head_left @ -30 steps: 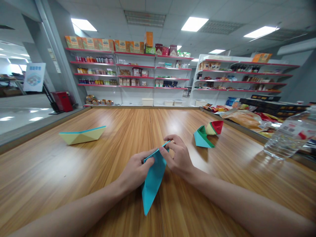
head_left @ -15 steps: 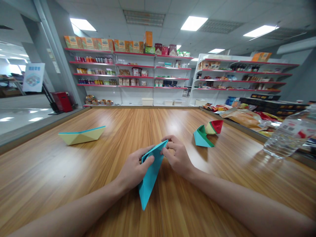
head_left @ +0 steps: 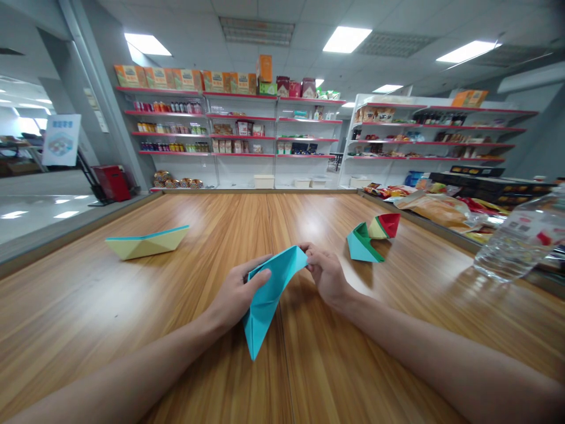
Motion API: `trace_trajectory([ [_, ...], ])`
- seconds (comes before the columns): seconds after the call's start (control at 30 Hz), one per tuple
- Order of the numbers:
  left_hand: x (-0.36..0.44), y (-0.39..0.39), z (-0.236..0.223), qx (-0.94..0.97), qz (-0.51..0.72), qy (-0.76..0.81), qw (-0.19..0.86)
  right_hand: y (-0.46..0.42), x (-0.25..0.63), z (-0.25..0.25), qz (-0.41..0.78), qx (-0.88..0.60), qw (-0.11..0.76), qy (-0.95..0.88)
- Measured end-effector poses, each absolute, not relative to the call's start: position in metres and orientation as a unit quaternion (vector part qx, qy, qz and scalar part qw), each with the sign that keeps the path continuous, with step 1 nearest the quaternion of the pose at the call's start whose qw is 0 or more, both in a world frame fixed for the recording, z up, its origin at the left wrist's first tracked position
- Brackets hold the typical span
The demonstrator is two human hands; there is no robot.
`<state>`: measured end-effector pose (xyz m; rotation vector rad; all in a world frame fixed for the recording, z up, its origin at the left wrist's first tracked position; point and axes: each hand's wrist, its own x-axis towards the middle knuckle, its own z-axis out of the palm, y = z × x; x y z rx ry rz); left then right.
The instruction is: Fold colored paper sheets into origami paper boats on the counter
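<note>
A folded sheet of blue paper [head_left: 270,291] is held between my two hands above the wooden table [head_left: 207,365]. My left hand [head_left: 241,292] grips its left side, thumb on the front face and fingers mostly hidden behind. At the paper's upper right corner, my right hand [head_left: 327,274] pinches the tip and bends it to the right. The long lower point hangs toward me. To the left lies a yellow paper boat [head_left: 152,245] with a blue rim. On the right sits a folded paper piece [head_left: 365,244] in blue, green, yellow and red.
A clear plastic bottle [head_left: 514,241] stands at the table's right side. Beyond it are snack packets [head_left: 436,207] and stacked black boxes [head_left: 494,187]. Shelves [head_left: 245,155] of goods line the far side.
My right hand has drawn the paper's upper corner to the right, so the top now opens and curves. The lower point has risen slightly and shifted left.
</note>
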<state>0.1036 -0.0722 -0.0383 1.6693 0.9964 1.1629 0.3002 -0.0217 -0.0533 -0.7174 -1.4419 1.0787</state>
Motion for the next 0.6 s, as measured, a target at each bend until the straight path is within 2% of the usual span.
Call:
trace_trajectory([
  [0.23, 0.104, -0.074, -0.04, 0.694, 0.454, 0.431, 0.357, -0.026, 0.297, -0.045, 0.524, -0.297, 0.575, -0.555],
  [0.4, 0.103, -0.071, -0.04, 0.685, 0.452, 0.422, 0.386, -0.024, 0.3, -0.041, 0.575, -0.299, 0.574, -0.5],
  [0.6, 0.102, -0.07, -0.04, 0.667, 0.45, 0.397, 0.442, -0.014, 0.305, -0.047, 0.556, -0.325, 0.566, -0.515],
])
